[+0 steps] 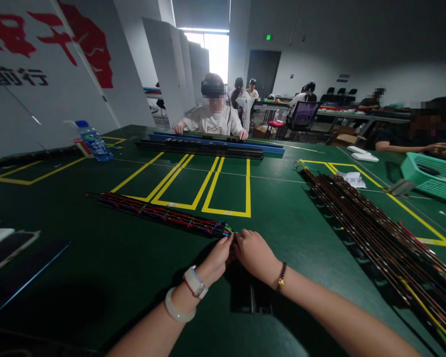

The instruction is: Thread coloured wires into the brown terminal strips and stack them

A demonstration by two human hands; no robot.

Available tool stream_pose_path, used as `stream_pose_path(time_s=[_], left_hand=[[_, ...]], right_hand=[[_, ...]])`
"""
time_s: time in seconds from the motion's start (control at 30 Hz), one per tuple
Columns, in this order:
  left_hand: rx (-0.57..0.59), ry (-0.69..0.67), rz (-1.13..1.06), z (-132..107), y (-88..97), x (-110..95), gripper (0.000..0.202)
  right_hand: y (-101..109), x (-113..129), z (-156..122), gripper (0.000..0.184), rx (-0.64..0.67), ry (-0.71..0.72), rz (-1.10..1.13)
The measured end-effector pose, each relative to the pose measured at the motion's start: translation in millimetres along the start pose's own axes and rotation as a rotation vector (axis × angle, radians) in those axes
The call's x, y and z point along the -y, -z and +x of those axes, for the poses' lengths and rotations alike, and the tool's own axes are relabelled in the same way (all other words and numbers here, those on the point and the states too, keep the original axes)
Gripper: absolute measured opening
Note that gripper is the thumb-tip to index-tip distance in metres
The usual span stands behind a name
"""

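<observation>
Wire-laced black strip [159, 214] lies slantwise on the green tabletop [141, 277], just beyond a flat black piece [251, 300], its near end at the left hand [216, 258] and right hand [256, 253]; fingers of both curled in, tips closed together, what they pinch hidden. Red and blue wires already run along the strip, so I judge the length laid and the end work, by the coloured wire ends [228, 228], unfinished. Farther off, a bundle of wired strips [364, 233] lies to the right, done or waiting I cannot tell, beyond it a green basket [431, 176].
</observation>
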State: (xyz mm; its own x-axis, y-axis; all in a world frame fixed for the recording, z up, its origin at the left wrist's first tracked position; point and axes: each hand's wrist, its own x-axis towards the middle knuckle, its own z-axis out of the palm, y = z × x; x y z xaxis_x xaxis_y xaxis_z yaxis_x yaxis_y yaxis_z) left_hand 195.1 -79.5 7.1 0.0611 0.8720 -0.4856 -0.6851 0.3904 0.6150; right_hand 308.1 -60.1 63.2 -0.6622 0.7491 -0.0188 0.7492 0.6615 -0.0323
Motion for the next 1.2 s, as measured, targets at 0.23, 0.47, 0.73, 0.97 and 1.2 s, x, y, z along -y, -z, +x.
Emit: stream_pose_path(time_s=[0.23, 0.47, 0.73, 0.97, 1.2], left_hand=[[0.095, 0.004, -0.076, -3.8, -2.5, -4.4, 0.01], [0.158, -0.032, 0.012, -2.2, -1.3, -0.9, 0.012], [0.113, -0.073, 0.11, 0.2, 1.8, 0.7, 0.027], [0.149, -0.03, 0.112, -2.6, 1.6, -2.2, 0.02], [0.161, 0.023, 0.102, -3.5, 1.4, -6.2, 0.015]], right_hand=[[15.1, -18.1, -4.5, 0.029, 0.007, -0.02, 0.145], [15.6, -45.5, 10.0, 0.028, 0.291, -0.064, 0.55], [4.2, -54.2, 5.2, 0.033, 0.432, -0.145, 0.777], [5.8, -55.9, 3.6, 0.028, 0.472, -0.2, 0.868], [-6.6, -56.0, 6.2, 0.02, 0.342, -0.21, 1.02]])
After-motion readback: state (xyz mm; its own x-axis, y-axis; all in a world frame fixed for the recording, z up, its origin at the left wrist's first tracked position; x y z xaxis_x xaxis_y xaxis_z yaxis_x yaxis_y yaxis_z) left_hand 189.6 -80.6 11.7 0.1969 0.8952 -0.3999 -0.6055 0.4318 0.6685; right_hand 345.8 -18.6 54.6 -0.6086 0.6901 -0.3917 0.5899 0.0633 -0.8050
